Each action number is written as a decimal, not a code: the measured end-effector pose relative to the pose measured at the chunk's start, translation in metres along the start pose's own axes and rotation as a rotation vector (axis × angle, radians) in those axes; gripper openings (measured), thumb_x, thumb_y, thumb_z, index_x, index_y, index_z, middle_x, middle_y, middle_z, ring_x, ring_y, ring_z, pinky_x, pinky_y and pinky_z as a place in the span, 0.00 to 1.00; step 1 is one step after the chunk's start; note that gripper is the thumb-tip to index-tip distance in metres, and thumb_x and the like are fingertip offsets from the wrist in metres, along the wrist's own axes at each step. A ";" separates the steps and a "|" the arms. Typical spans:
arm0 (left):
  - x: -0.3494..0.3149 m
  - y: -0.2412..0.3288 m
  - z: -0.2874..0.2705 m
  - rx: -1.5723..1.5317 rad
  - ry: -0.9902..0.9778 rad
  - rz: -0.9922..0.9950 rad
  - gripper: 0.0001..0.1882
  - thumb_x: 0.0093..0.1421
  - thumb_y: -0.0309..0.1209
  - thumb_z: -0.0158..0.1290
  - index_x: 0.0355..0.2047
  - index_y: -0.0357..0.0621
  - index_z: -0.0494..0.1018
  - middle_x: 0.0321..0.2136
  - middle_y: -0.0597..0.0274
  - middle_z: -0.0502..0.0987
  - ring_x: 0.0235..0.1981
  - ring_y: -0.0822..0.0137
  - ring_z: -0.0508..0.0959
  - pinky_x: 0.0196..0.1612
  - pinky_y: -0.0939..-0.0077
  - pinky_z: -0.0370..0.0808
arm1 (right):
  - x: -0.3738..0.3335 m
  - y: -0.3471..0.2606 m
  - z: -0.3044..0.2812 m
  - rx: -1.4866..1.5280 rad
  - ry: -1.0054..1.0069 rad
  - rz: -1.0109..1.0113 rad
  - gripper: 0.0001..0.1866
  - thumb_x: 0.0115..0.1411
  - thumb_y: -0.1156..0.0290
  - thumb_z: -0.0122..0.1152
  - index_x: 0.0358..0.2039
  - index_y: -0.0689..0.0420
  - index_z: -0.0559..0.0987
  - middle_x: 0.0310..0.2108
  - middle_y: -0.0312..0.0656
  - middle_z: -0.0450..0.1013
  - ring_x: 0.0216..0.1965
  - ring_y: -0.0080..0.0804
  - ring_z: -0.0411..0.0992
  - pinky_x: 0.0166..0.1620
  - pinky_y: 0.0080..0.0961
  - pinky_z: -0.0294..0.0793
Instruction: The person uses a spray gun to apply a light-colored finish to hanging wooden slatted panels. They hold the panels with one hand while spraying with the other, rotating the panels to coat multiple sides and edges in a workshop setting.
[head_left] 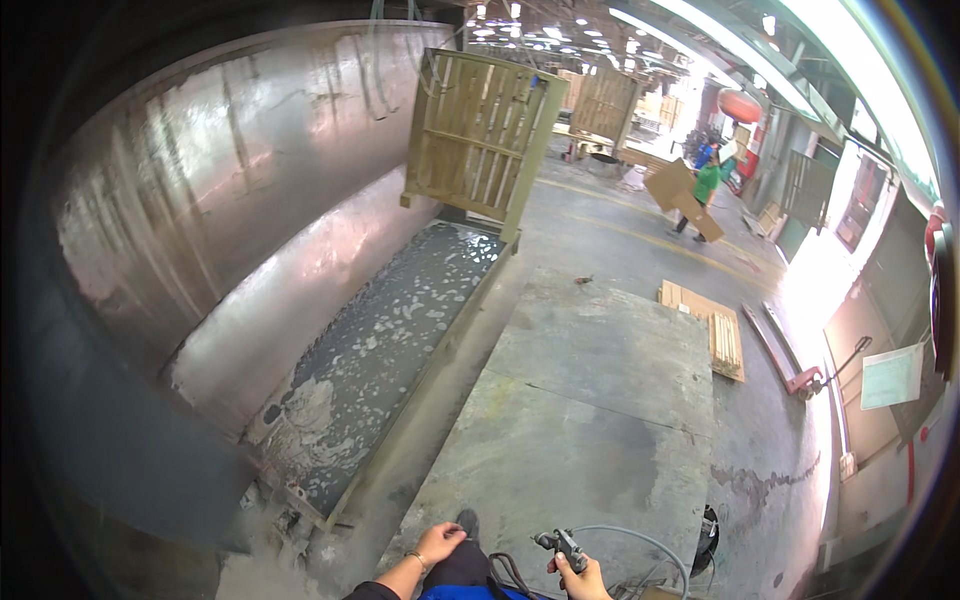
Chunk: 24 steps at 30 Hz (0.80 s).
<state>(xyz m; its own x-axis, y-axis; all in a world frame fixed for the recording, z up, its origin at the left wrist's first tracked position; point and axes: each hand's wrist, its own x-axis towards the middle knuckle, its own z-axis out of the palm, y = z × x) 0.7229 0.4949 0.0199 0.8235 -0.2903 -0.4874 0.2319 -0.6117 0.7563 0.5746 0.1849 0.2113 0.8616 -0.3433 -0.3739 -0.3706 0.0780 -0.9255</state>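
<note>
Bottom centre: your right hand (582, 578) is clamped on a spray gun (566, 547), nozzle pointing upper left, hose (640, 535) looping right. Left hand (440, 543) is spread, holding nothing. The worktable (590, 400) runs lengthwise away from you. Lower bodies of hands are cut off; gun trigger unclear.

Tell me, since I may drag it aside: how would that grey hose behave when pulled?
The hose curves loosely from the spray gun in the right hand, so it is probably floppy. It would likely trail and snag at the work table edge.
</note>
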 end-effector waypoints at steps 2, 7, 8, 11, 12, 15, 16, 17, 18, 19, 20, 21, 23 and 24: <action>0.041 0.015 -0.021 -0.023 0.114 0.021 0.21 0.64 0.41 0.63 0.49 0.36 0.80 0.37 0.54 0.86 0.38 0.63 0.85 0.46 0.69 0.82 | 0.029 -0.008 -0.010 0.087 -0.014 0.028 0.18 0.72 0.54 0.61 0.31 0.56 0.82 0.16 0.29 0.68 0.18 0.16 0.64 0.21 0.21 0.62; 0.141 0.034 -0.048 -0.395 0.239 -0.105 0.10 0.64 0.29 0.62 0.39 0.33 0.78 0.32 0.57 0.84 0.33 0.67 0.85 0.40 0.74 0.82 | 0.125 -0.034 -0.014 0.159 0.117 -0.026 0.18 0.73 0.56 0.60 0.36 0.59 0.83 0.26 0.36 0.78 0.17 0.18 0.66 0.19 0.21 0.64; 0.167 0.039 -0.054 -0.397 0.258 -0.106 0.08 0.64 0.27 0.61 0.38 0.32 0.77 0.32 0.57 0.84 0.32 0.68 0.84 0.39 0.75 0.82 | 0.151 -0.042 -0.016 0.166 0.147 -0.025 0.18 0.73 0.56 0.60 0.37 0.59 0.83 0.27 0.37 0.79 0.17 0.18 0.67 0.19 0.21 0.64; 0.240 0.054 -0.071 -0.198 0.171 -0.176 0.12 0.61 0.30 0.64 0.40 0.35 0.78 0.34 0.55 0.84 0.35 0.65 0.85 0.42 0.69 0.82 | 0.226 -0.077 -0.029 0.163 0.220 0.019 0.18 0.73 0.56 0.59 0.39 0.60 0.82 0.29 0.38 0.80 0.17 0.19 0.67 0.18 0.21 0.64; 0.264 0.060 -0.078 -0.084 0.128 -0.236 0.13 0.60 0.31 0.64 0.41 0.36 0.78 0.35 0.54 0.85 0.36 0.63 0.85 0.43 0.67 0.82 | 0.249 -0.091 -0.034 0.157 0.242 0.042 0.18 0.73 0.56 0.59 0.39 0.60 0.82 0.29 0.38 0.80 0.17 0.19 0.67 0.18 0.21 0.64; 0.345 0.090 -0.096 0.153 0.037 -0.191 0.18 0.60 0.37 0.65 0.45 0.38 0.79 0.39 0.52 0.86 0.42 0.58 0.86 0.48 0.64 0.80 | 0.319 -0.131 -0.044 0.136 0.309 -0.005 0.18 0.72 0.53 0.60 0.39 0.57 0.82 0.22 0.34 0.75 0.15 0.18 0.65 0.17 0.20 0.62; 0.369 0.104 -0.098 0.152 0.079 -0.091 0.19 0.60 0.37 0.65 0.45 0.38 0.79 0.39 0.52 0.86 0.42 0.59 0.85 0.47 0.65 0.80 | 0.337 -0.142 -0.048 0.123 0.322 0.003 0.18 0.72 0.53 0.60 0.39 0.57 0.82 0.21 0.33 0.73 0.15 0.18 0.64 0.17 0.20 0.61; 0.392 0.120 -0.101 0.167 0.109 -0.046 0.19 0.61 0.38 0.65 0.46 0.37 0.79 0.39 0.52 0.86 0.41 0.61 0.85 0.47 0.66 0.80 | 0.358 -0.152 -0.049 0.107 0.370 -0.037 0.18 0.71 0.52 0.61 0.36 0.55 0.83 0.18 0.30 0.69 0.14 0.17 0.63 0.17 0.19 0.59; 0.411 0.136 -0.107 0.202 0.131 -0.032 0.20 0.61 0.38 0.65 0.47 0.37 0.78 0.39 0.53 0.86 0.41 0.62 0.85 0.46 0.67 0.80 | 0.373 -0.161 -0.052 0.111 0.365 -0.013 0.18 0.71 0.52 0.61 0.36 0.54 0.83 0.17 0.30 0.69 0.14 0.17 0.63 0.17 0.19 0.59; 0.425 0.153 -0.113 0.163 0.147 -0.012 0.21 0.61 0.40 0.64 0.48 0.37 0.78 0.40 0.53 0.86 0.42 0.60 0.85 0.48 0.66 0.80 | 0.388 -0.170 -0.056 0.121 0.363 0.008 0.18 0.72 0.52 0.61 0.35 0.54 0.83 0.17 0.29 0.69 0.14 0.16 0.62 0.18 0.19 0.59; 0.441 0.173 -0.114 0.134 0.159 -0.014 0.23 0.61 0.41 0.64 0.50 0.38 0.78 0.42 0.53 0.86 0.44 0.58 0.85 0.49 0.65 0.79 | 0.406 -0.178 -0.057 0.133 0.363 0.022 0.18 0.72 0.52 0.61 0.35 0.54 0.83 0.17 0.29 0.69 0.14 0.16 0.62 0.18 0.19 0.59; 0.455 0.191 -0.113 0.104 0.180 0.001 0.24 0.61 0.43 0.63 0.52 0.39 0.78 0.43 0.53 0.86 0.46 0.56 0.85 0.51 0.64 0.79 | 0.422 -0.184 -0.056 0.137 0.386 -0.008 0.18 0.72 0.53 0.61 0.34 0.54 0.83 0.17 0.28 0.68 0.15 0.15 0.62 0.18 0.19 0.58; 0.481 0.222 -0.111 0.083 0.154 0.013 0.25 0.61 0.43 0.63 0.53 0.39 0.77 0.43 0.53 0.86 0.46 0.56 0.85 0.51 0.64 0.79 | 0.453 -0.194 -0.057 0.140 0.390 -0.037 0.17 0.72 0.53 0.61 0.34 0.54 0.83 0.17 0.28 0.67 0.15 0.15 0.61 0.19 0.19 0.58; 0.491 0.233 -0.108 0.068 0.155 0.028 0.26 0.62 0.43 0.63 0.54 0.39 0.77 0.43 0.53 0.86 0.46 0.56 0.85 0.51 0.64 0.79 | 0.467 -0.198 -0.058 0.136 0.386 -0.052 0.17 0.72 0.53 0.61 0.34 0.54 0.83 0.17 0.28 0.67 0.15 0.15 0.61 0.19 0.19 0.57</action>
<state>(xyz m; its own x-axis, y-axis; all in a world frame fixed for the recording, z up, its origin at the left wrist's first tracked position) 1.2375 0.2893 0.0039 0.9005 -0.1942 -0.3890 0.1763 -0.6546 0.7351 1.0302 -0.0453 0.2234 0.6753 -0.6737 -0.3001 -0.2579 0.1655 -0.9519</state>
